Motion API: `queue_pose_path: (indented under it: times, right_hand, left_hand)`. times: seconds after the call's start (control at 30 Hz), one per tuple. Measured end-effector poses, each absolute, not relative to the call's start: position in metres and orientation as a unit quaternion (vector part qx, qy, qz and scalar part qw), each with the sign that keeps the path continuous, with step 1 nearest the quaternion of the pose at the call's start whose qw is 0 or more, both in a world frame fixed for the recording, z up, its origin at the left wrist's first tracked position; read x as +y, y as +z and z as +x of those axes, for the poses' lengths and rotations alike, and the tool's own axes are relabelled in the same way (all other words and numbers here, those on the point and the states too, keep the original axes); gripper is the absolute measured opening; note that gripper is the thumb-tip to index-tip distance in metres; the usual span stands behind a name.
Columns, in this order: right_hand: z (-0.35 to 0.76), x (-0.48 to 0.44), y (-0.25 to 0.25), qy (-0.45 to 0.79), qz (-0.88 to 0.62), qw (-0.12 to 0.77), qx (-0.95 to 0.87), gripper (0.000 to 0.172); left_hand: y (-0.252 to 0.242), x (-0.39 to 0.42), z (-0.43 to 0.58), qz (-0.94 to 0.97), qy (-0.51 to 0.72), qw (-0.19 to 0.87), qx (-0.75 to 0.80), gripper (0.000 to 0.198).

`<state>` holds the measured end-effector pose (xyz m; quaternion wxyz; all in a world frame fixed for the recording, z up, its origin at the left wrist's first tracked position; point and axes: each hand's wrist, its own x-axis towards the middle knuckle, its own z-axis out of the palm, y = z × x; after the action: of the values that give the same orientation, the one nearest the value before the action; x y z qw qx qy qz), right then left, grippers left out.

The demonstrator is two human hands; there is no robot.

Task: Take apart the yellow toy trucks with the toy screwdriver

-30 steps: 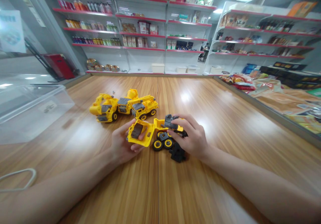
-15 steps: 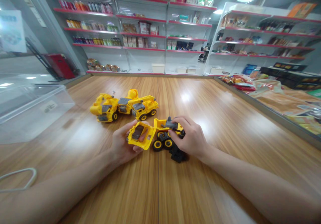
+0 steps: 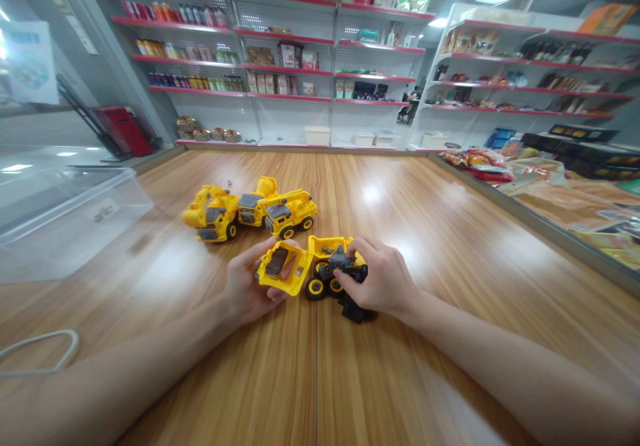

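My left hand (image 3: pixel 251 285) is closed round a hollow yellow toy truck cab (image 3: pixel 301 269), its open side facing me and a dark grey panel showing inside. Between thumb and fingers of my right hand (image 3: pixel 383 274) is a small dark grey plastic toy part (image 3: pixel 340 259); its exact kind I cannot make out. Under and beside this hand sit a yellow toy dump bed (image 3: pixel 320 245), black wheels with yellow hubs (image 3: pixel 315 289) and a black plastic piece (image 3: pixel 353 309). The right fingers partly hide these parts.
Behind my left hand stand a yellow toy excavator (image 3: pixel 213 214), a toy cement mixer truck (image 3: pixel 253 207) and a toy crane truck (image 3: pixel 293 213). A clear plastic bin (image 3: pixel 70 219) is at the left. Packaged goods (image 3: pixel 540 173) lie beyond the table's right edge.
My right hand has lowered the grey part slightly, towards the wheels, and more of the dump bed shows behind it. The left hand still holds the cab almost unmoved.
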<state>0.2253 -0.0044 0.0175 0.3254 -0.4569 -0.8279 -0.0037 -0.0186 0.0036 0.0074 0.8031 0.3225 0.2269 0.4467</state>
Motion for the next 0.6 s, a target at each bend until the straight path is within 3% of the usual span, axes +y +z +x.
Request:
queue_pose_path:
  times: [0.6]
  right_hand:
    - [0.2247,-0.0087,0.0218,-0.026,-0.496,0.266,-0.826,0.024]
  left_hand:
    - [0.0083,0.0032,-0.0181,0.317,0.450,0.802,0.232,0.036]
